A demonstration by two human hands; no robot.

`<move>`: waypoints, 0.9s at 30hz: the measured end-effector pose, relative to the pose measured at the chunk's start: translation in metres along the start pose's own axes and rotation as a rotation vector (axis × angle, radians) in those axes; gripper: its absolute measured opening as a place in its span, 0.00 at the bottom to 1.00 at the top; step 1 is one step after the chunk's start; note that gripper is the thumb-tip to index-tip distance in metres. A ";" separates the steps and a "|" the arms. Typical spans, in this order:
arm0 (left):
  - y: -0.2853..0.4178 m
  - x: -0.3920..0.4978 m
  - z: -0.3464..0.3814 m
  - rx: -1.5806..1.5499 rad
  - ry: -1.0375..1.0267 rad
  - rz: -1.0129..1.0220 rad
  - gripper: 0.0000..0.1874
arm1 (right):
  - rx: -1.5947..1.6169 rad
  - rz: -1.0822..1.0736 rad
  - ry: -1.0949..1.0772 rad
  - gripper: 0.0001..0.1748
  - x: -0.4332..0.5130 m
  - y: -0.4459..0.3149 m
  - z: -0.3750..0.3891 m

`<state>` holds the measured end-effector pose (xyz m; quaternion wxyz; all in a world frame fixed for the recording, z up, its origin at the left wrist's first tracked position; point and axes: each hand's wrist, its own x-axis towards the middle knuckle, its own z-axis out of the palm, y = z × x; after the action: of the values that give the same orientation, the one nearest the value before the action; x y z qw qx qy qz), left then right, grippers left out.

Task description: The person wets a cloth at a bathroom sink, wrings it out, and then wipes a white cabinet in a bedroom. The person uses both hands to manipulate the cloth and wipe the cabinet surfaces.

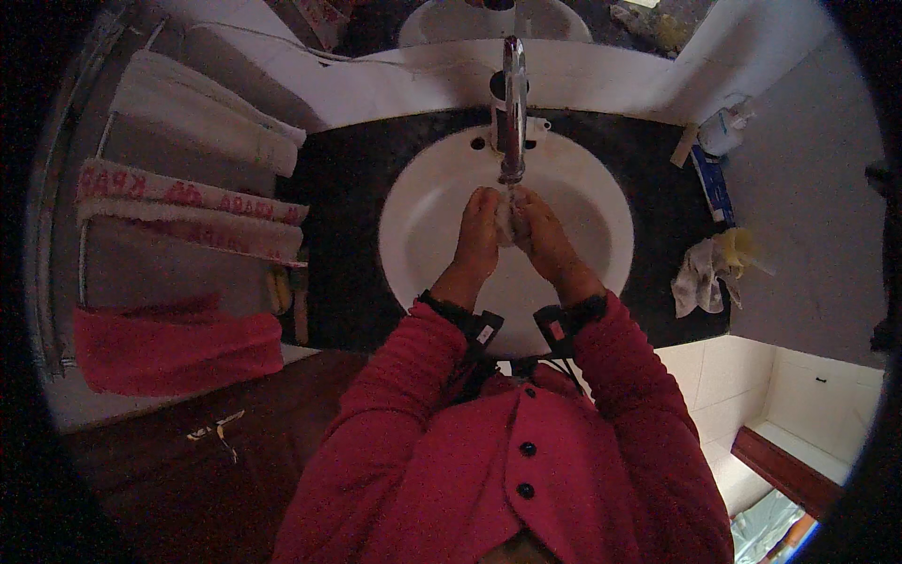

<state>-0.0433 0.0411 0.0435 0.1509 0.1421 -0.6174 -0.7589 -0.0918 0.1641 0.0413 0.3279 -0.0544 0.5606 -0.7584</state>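
Observation:
Over the white washbasin (437,211), my left hand (480,236) and my right hand (546,233) face each other just under the spout of a chrome faucet (516,106). Between them is something pale and shiny, perhaps water or a small wet object; which it is, I cannot tell. Each wrist bears a black strap with a small dark device. The inner sides of both hands are hidden, so it does not show whether they grip anything.
On the black countertop (338,211), at right, lie a grey cloth (697,278), a yellow cloth or sponge (736,248), a blue box (713,185) and a whitish bottle (720,132). Towels hang at left, among them a red towel (176,345). A mirror edge rises behind the faucet.

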 end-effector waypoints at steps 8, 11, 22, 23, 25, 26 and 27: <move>0.010 0.005 0.003 -0.202 0.018 -0.353 0.15 | -0.708 -0.331 0.243 0.26 -0.002 -0.012 0.030; 0.017 -0.003 0.007 -0.311 0.008 -0.372 0.16 | -0.747 -0.294 0.170 0.25 -0.004 -0.023 0.029; 0.000 0.003 0.002 -0.262 -0.054 -0.329 0.17 | -0.983 -0.277 0.091 0.18 0.017 -0.017 0.015; -0.004 0.003 0.002 -0.263 -0.080 -0.303 0.17 | -1.017 -0.284 0.060 0.18 0.022 -0.012 0.009; -0.013 0.000 0.003 0.058 -0.083 -0.196 0.12 | -1.053 -0.275 -0.010 0.18 0.032 -0.004 -0.003; -0.017 -0.002 0.004 0.198 -0.092 -0.075 0.13 | -1.075 -0.288 0.014 0.18 0.034 0.001 -0.005; -0.021 -0.003 0.004 0.340 -0.108 -0.135 0.13 | -0.913 -0.178 0.004 0.20 0.034 0.004 -0.008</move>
<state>-0.0437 0.0501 0.0239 0.0401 0.1659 -0.7331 -0.6584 -0.1201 0.1515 0.0251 0.2029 -0.2397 0.8309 -0.4593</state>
